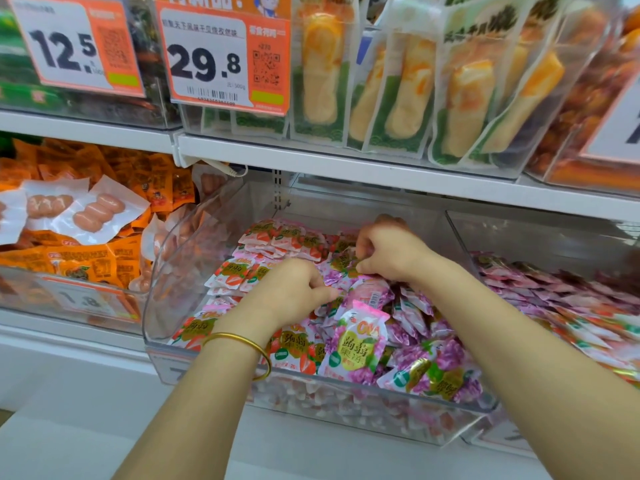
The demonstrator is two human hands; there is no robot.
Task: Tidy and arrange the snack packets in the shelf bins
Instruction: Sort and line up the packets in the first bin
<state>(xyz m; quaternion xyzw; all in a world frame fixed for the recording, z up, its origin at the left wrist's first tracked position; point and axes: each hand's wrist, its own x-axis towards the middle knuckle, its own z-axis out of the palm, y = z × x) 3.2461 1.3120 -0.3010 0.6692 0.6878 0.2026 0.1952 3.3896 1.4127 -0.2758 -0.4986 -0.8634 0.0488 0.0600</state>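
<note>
Shelf (311,157): white and tiered; carries clear bins side by side.
Clear bin (346,410): centre of the lower tier, with a low front wall; holds the task's stock.
Purple packets (360,344): loose heap across the bin's centre and right, some on edge. Judged light, soft-bodied and glossy, so likely to slide.
Red packets (232,271): flat, overlapping rows at the bin's left and rear.
Right hand (391,252): inside the bin toward the rear; grip narrow, fingers curled, pinching a purple packet.
Left hand (291,289): just beside it, nearer the front; grip narrow, thumb and fingers pinching a purple packet.
Bangle (242,344): gold, on the left wrist.
Packet edge seal (375,310): flat and stiffer than the middle; judged the best place to take hold.
</note>
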